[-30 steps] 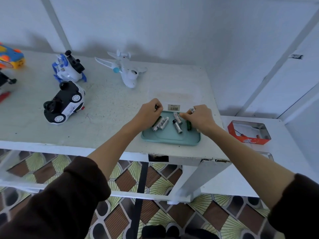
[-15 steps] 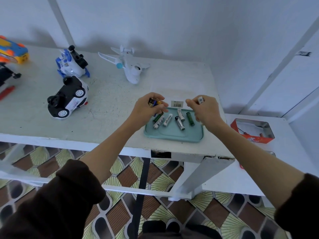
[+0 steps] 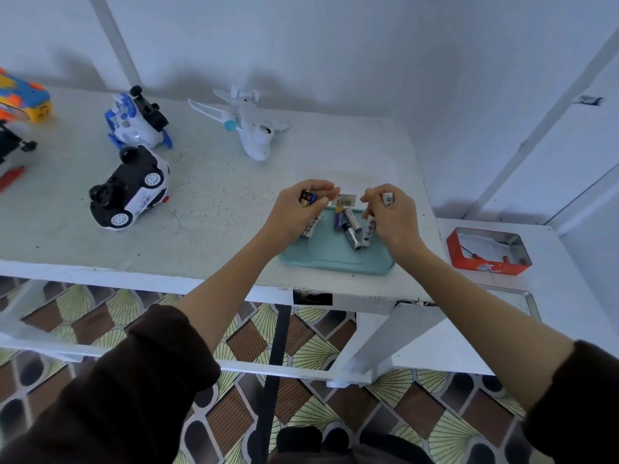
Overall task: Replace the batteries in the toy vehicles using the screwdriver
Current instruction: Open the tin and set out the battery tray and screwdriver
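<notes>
Batteries (image 3: pixel 351 229) lie loose in a teal tray (image 3: pixel 335 259) at the near edge of the table (image 3: pixel 207 202), in the centre of the frame. The left hand (image 3: pixel 296 211) curls around a gold and blue battery (image 3: pixel 307 197) just above the tray; the right hand (image 3: pixel 390 212) pinches a white battery (image 3: pixel 388 199). This looks like picking out fresh cells. Next, a toy has to be opened: a black and white car (image 3: pixel 129 189) lies on its side at left, a plane (image 3: pixel 249 125) farther back. No screwdriver is clearly visible.
</notes>
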`<state>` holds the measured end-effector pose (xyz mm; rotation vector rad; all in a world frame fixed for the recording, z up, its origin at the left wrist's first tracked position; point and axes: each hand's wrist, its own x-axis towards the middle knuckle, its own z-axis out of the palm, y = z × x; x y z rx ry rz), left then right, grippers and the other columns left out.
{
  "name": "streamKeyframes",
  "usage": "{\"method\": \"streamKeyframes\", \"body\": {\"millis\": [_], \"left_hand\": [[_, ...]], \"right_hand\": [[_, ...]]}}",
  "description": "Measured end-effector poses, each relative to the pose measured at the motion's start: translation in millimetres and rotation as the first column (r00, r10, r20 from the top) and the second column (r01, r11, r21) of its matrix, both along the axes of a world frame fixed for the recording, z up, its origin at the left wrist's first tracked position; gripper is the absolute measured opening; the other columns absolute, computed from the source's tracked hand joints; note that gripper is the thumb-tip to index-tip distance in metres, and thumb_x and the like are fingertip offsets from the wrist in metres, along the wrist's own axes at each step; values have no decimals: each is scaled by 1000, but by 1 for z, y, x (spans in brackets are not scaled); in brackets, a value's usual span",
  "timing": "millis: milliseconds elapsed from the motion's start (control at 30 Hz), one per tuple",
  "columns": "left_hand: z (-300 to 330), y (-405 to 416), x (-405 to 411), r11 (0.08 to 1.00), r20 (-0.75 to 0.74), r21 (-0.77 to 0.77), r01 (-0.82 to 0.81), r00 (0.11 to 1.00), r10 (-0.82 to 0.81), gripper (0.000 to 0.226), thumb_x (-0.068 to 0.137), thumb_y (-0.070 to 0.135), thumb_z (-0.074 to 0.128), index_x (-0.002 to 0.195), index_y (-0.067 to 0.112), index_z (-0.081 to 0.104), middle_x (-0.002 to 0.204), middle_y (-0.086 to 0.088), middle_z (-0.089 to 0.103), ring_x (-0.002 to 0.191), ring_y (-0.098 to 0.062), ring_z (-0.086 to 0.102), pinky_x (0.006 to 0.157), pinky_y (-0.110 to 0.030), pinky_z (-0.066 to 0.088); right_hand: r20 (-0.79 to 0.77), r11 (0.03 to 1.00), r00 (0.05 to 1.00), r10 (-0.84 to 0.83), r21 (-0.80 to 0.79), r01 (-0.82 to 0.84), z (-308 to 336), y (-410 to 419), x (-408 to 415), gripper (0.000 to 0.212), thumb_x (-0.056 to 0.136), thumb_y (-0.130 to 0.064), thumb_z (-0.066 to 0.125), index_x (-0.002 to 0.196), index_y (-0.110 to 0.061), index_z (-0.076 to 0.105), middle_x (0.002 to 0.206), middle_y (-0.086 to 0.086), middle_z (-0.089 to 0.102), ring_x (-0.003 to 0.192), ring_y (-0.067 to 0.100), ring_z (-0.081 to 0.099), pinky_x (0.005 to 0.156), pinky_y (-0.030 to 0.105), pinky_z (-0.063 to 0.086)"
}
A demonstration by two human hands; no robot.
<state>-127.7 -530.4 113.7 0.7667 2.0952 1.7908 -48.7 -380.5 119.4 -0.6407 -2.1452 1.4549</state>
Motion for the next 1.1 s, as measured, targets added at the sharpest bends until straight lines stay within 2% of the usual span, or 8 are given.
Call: {"method": "streamKeyframes", "body": {"millis": [267,400,567,700,800,900,967,1100], "left_hand": [[3,-2,6,990,-16,-62,124,992,-126,23,96,0,49,115,8,58,114,-4,66,108,-15,63,100,-26,46],[2,1,13,987,-22,-72,145,989,-147,27,95,-1,49,121,4,57,110,-4,64,82,9,61,78,-8,44],[-6,4,16,983,-83,-114,140,985,-150,34,95,3,51,129,5,53,124,-10,60,112,-14,56,94,-12,42],[-9,5,12,993,-172,-116,12,985,-32,24,94,5,54,117,6,60,98,-3,60,84,-8,53,75,-8,41],[-9,4,8,984,-213,-143,-105,974,73,9,92,13,59,99,8,61,71,6,51,59,-2,42,58,-11,35],[-4,3,6,950,-289,-301,-87,957,-4,14,94,22,57,96,14,47,67,2,49,55,-9,41,53,-16,34],[0,2,3,870,-333,-488,-66,936,-116,17,95,17,50,105,15,36,67,2,45,54,-13,39,54,-26,33],[11,1,-1,753,-323,-657,14,898,-299,31,88,5,47,115,14,32,85,-10,50,64,-20,42,58,-36,37]], "right_hand": [[-138,993,990,7,-118,-23,18,3,2,16,92,1,46,90,-4,61,70,4,60,57,10,59,58,19,48],[-149,949,974,170,-241,-203,13,-12,9,16,91,5,46,92,0,61,78,11,66,67,12,68,68,22,55],[-100,957,975,197,-196,-213,-4,-15,15,21,89,4,50,86,-10,65,93,15,69,87,21,68,84,31,54],[-66,966,978,197,-154,-205,-7,-6,13,25,88,6,50,82,-12,66,89,11,69,92,24,67,88,35,53],[-47,969,981,190,-154,-195,-6,-5,14,25,89,4,50,80,-13,65,83,7,68,85,19,67,82,27,53],[6,990,990,141,10,-141,-5,-2,16,12,90,-6,53,86,-11,64,75,-7,61,67,-1,55,67,10,44],[74,967,977,201,148,-210,-1,1,16,9,91,-11,54,92,-10,63,79,-12,58,71,-3,51,65,5,39],[198,911,904,378,94,-401,8,-1,20,9,92,-14,53,97,-13,60,89,-9,58,81,3,53,74,14,41]]}}
